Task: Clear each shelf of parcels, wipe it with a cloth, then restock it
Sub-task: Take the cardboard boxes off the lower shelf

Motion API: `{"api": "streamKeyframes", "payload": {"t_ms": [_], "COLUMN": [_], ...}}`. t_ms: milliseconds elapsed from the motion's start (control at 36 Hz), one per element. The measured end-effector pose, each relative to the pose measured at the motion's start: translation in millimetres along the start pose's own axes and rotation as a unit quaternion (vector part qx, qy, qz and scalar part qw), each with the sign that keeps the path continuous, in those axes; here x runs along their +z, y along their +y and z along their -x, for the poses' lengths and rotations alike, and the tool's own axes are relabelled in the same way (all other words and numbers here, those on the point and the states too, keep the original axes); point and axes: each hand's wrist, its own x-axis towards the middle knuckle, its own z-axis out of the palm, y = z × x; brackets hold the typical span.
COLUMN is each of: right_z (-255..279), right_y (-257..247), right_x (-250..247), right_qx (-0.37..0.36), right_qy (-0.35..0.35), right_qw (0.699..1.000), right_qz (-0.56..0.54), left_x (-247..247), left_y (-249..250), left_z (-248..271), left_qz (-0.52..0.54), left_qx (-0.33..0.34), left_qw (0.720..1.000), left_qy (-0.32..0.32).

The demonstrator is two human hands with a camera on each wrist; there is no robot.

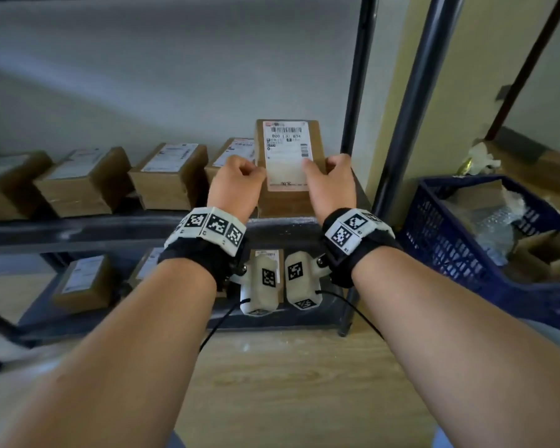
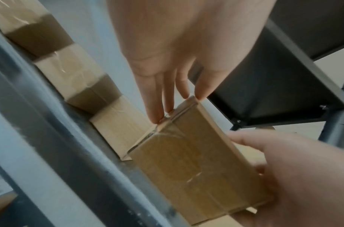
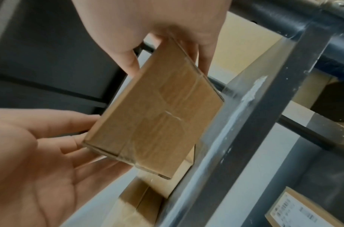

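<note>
My left hand [image 1: 236, 185] and right hand [image 1: 332, 184] clasp the box [image 1: 288, 163] from both sides, fingers curled on its edges | box at shelf [image 1: 78, 226] right end, beside the row | keep it level, clear the post [image 1: 356, 92].

A pale grey wall [image 1: 162, 69] runs behind the rack, dim and evenly lit. Dark metal uprights [image 1: 358, 76] rise at the rack's right end, with a thicker dark pole [image 1: 417, 92] just beside them. Beyond that the wall turns yellowish [image 1: 466, 59]. The floor [image 1: 288, 376] is light wood-grain boarding. On it to the right stands a blue plastic crate [image 1: 440, 240] holding cardboard and clear wrapping.
</note>
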Motion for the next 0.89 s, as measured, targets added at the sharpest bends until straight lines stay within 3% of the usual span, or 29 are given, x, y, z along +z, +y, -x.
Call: {"api": "streamKeyframes", "payload": {"t_ms": [111,250,500,694,778,889], "right_z": [31,65,114,134,136,135], "right_y": [-6,-4,34,94,120,161], "right_x": [8,16,20,34,40,52], "right_qx": [-0.047,-0.069,-0.043,-0.04,-0.042,-0.009], "right_qy": [-0.003,-0.015,-0.14,-0.213,-0.226,-0.261], "right_qw": [0.999,0.997,0.987,0.966,0.958,0.943], "right_qz": [0.01,0.035,0.06,0.139,0.173,0.207], "left_x": [-22,-38,-49,-23,-3,23], "left_y": [-9,-18,-61,-122,-153,-193], "left_z": [27,60,112,140,147,151], "left_qz": [0.045,0.068,0.068,0.059,0.09,0.101], "left_qx": [-0.025,-0.052,-0.171,-0.282,-0.334,-0.401], "left_qw": [0.998,0.996,0.983,0.958,0.938,0.91], "left_qy": [0.037,0.038,0.003,-0.003,0.01,-0.022]}}
